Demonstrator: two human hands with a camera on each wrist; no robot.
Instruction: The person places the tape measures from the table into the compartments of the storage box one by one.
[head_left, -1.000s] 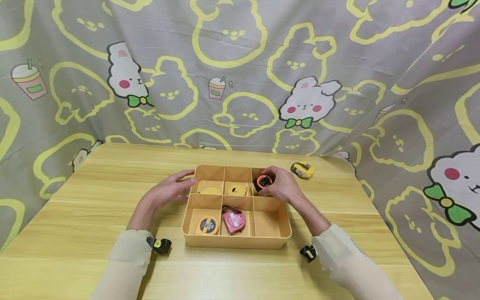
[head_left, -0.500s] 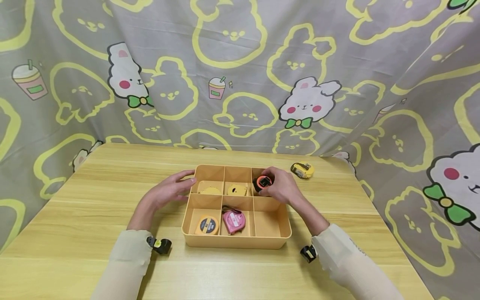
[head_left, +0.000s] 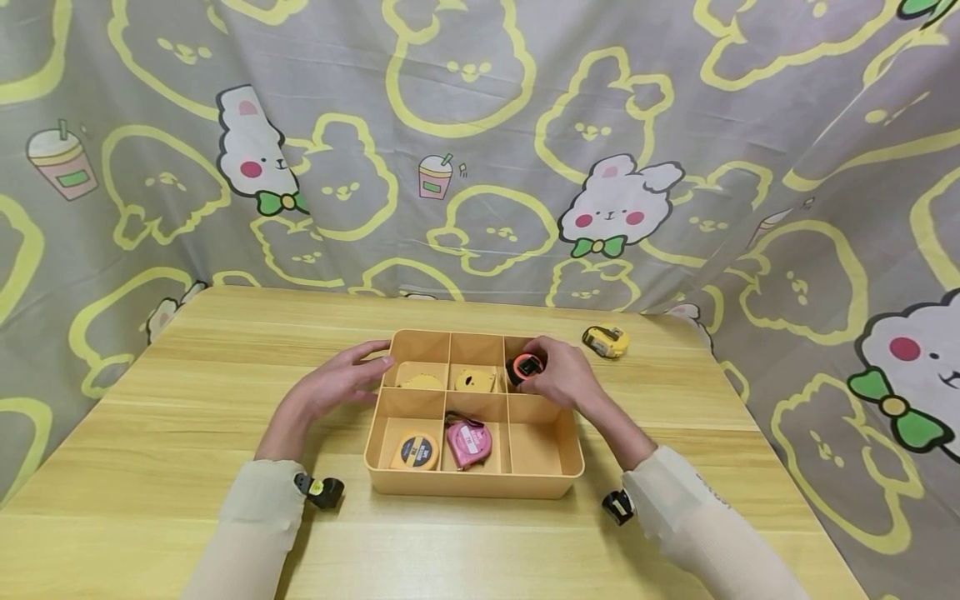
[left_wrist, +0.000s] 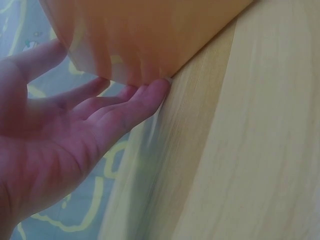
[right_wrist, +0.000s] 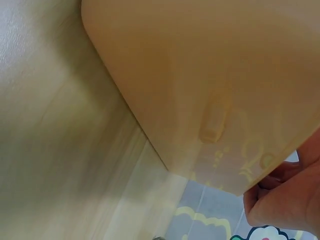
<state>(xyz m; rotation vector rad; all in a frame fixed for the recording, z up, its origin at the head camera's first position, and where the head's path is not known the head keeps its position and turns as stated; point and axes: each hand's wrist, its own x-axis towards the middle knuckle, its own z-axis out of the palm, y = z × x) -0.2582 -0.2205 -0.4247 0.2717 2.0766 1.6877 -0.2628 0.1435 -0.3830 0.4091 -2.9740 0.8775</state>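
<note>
An orange divided box [head_left: 480, 483] with six compartments sits on the table. My right hand [head_left: 561, 372] grips a black and red-orange tape measure [head_left: 527, 367] in the back right compartment. Against the box's left wall rest the fingers of my left hand [head_left: 335, 385], loosely extended; the left wrist view shows the hand [left_wrist: 75, 130] with its fingertips at the wall. A yellow-orange tape measure [head_left: 416, 451] lies front left, a pink one with a dark strap [head_left: 468, 442] front middle. Yellow items, partly hidden by the dividers, occupy the back left [head_left: 422, 381] and back middle [head_left: 476, 381] compartments.
A yellow tape measure [head_left: 606, 342] with a dark strap lies on the wooden table [head_left: 480, 546], behind and to the right of the box. A patterned grey curtain [head_left: 495, 150] hangs at the table's back and sides. Black wrist cameras [head_left: 324, 492] are strapped to both sleeves.
</note>
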